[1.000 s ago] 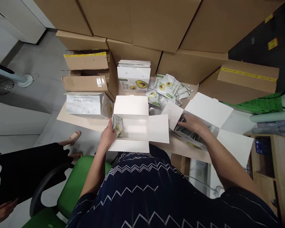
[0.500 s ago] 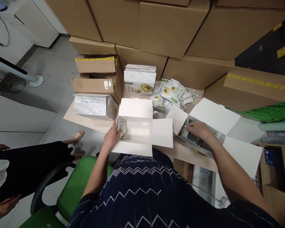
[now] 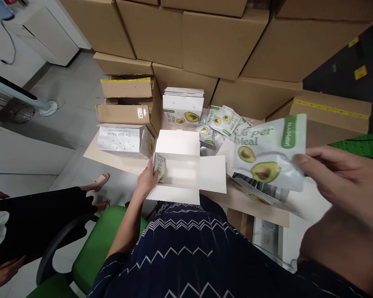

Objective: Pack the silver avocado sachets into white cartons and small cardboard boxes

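Note:
Raised close to the camera, my right hand (image 3: 338, 182) pinches a white pouch (image 3: 267, 151) printed with avocados by its right edge. Beneath it, an open box (image 3: 257, 196) holding more pouches is partly covered by the raised pouch and hand. My left hand (image 3: 147, 180) grips the left wall of an open white box (image 3: 182, 169), thumb inside and fingers outside. One avocado pouch (image 3: 159, 167) stands against that box's left inner wall; the rest of the visible floor is bare white.
A pile of pouches (image 3: 222, 120) lies behind the boxes. A white avocado box (image 3: 183, 108) and a lying one (image 3: 121, 138) stand at the back and left. Stacked cartons (image 3: 214, 41) form a wall behind. A green chair (image 3: 102, 244) and another person (image 3: 40, 223) are at left.
My right hand has come up out of the right-hand box with a pouch and lifted it toward the camera. My left hand stays on the white box.

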A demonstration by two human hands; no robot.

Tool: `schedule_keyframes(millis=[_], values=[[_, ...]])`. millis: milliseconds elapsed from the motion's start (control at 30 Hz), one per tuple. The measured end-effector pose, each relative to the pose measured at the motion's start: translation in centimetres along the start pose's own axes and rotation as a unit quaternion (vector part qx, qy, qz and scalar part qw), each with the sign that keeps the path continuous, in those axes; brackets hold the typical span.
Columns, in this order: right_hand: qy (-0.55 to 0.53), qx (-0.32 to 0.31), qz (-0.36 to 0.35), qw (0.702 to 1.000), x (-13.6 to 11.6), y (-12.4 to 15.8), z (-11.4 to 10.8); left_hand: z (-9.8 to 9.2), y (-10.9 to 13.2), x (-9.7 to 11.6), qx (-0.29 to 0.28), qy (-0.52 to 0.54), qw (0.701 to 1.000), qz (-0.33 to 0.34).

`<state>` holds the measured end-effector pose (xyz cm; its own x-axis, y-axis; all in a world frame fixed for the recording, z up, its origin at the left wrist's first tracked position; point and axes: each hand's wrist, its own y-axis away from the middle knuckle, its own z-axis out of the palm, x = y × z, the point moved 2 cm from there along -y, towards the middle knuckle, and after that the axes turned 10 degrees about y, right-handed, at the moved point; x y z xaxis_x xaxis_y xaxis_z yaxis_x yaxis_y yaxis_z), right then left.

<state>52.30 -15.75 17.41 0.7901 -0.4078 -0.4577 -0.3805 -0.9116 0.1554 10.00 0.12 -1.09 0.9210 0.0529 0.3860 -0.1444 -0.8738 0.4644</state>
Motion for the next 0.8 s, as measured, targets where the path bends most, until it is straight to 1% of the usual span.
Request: schedule_keyframes(millis=[67, 100, 167, 200, 267, 333, 400, 467, 567, 667, 733, 800], values=[[-0.068, 0.050, -0.014, 0.996, -3.0, -0.9, 0.6, 0.1, 0.0, -0.1, 0.002, 0.004, 1.000, 0.002], [-0.110, 0.033, -0.037, 0.993, -4.5, -1.7, 1.5, 0.1, 0.0, -0.1, 0.002, 0.008, 1.000, 0.005], [-0.179, -0.071, -0.087, 0.977, -7.6, -3.6, 4.4, 0.2, 0.0, -0.2, 0.007, 0.019, 1.000, 0.010], [-0.206, -0.128, -0.099, 0.965, -9.0, -4.4, 6.3, 0.3, 0.0, -0.3, 0.010, 0.026, 1.000, 0.012], [-0.242, -0.241, -0.096, 0.935, -11.3, -5.8, 10.4, 0.3, 0.1, -0.3, 0.015, 0.040, 0.999, 0.011], [-0.266, -0.322, -0.074, 0.906, -13.1, -6.5, 14.8, 0.3, 0.2, -0.3, 0.016, 0.055, 0.998, 0.010], [-0.280, -0.365, -0.035, 0.887, -14.4, -6.8, 18.9, 0.2, 0.3, -0.2, 0.013, 0.067, 0.998, 0.009], [-0.284, -0.392, 0.005, 0.875, -15.5, -6.9, 22.6, 0.2, 0.4, -0.1, 0.012, 0.074, 0.997, 0.012], [-0.293, -0.415, 0.051, 0.860, -16.6, -6.8, 27.3, 0.2, 0.5, 0.0, 0.014, 0.073, 0.997, 0.010], [-0.317, -0.436, 0.108, 0.835, -17.4, -6.6, 30.3, 0.4, 0.5, 0.0, 0.018, 0.074, 0.997, 0.012], [-0.333, -0.456, 0.141, 0.813, -17.9, -6.5, 31.4, 0.6, 0.5, -0.1, 0.017, 0.075, 0.997, 0.017], [-0.348, -0.473, 0.154, 0.795, -18.3, -6.2, 31.9, 0.8, 0.4, -0.1, 0.010, 0.073, 0.997, 0.019]])
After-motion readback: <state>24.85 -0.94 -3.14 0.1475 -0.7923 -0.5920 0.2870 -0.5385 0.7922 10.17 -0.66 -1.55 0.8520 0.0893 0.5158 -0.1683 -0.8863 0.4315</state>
